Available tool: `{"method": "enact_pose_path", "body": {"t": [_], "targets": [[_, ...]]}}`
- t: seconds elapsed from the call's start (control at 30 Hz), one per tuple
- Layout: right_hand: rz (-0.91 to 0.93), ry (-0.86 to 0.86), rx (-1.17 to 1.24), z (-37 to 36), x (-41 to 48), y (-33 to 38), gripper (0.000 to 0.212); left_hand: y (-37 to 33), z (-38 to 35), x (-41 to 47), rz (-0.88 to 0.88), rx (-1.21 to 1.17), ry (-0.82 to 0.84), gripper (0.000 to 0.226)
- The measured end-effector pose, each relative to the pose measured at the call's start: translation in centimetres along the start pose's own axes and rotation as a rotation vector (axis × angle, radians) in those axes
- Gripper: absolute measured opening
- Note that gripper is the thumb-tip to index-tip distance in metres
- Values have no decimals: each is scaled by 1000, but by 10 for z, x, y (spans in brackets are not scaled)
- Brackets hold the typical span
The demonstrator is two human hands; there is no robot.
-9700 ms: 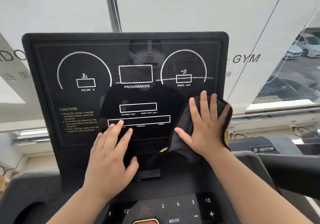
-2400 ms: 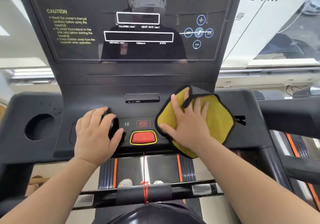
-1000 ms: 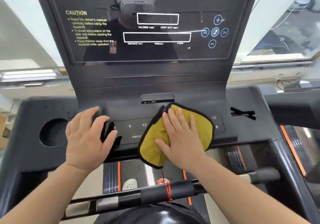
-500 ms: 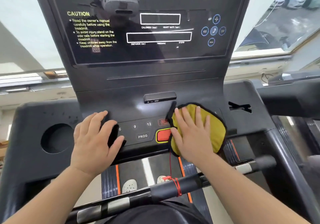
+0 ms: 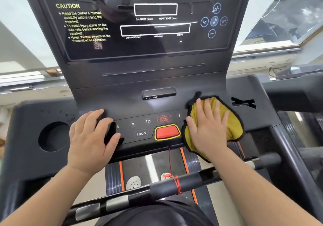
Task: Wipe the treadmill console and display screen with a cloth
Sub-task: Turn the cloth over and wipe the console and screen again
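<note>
Bright window backdrop behind black plastic treadmill console [image 5: 241, 87]. Yellow microfibre cloth with black trim [image 5: 232, 124] lies on console's right side, lower part draped over front edge. Your right hand [image 5: 208, 129] pressed flat on it, fingers spread. Red oval stop button [image 5: 167, 132] just left. Your left hand [image 5: 90, 138] flat near left edge of button panel, fingers splayed. Dark glossy display screen [image 5: 157, 47] above, untouched.

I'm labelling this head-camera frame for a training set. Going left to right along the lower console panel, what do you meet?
Round cup holder → left hand → "9" key → PROG key → red button → right hand, pressed flat on the yellow cloth → X-shaped slot.
</note>
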State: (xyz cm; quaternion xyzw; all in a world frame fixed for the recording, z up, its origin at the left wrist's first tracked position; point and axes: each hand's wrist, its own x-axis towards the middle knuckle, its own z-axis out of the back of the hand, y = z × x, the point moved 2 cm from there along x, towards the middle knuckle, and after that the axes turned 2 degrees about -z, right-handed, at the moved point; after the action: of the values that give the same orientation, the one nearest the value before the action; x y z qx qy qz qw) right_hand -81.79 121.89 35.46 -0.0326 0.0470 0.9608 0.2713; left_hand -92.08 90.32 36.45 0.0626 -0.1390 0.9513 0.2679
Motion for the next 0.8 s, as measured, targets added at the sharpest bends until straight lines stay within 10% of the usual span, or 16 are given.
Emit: {"method": "enact_pose_path", "body": {"t": [0.27,0.53,0.8], "targets": [[614,96,-65,-6,-32,61,66,-2,3,0,36,-71,-85,48],[-9,93,-6,9,14,-3,90,17,11,-7,141,-182,-136,42],[538,196,-119,0,-27,117,74,54,21,-36,23,-323,-117,35]]}}
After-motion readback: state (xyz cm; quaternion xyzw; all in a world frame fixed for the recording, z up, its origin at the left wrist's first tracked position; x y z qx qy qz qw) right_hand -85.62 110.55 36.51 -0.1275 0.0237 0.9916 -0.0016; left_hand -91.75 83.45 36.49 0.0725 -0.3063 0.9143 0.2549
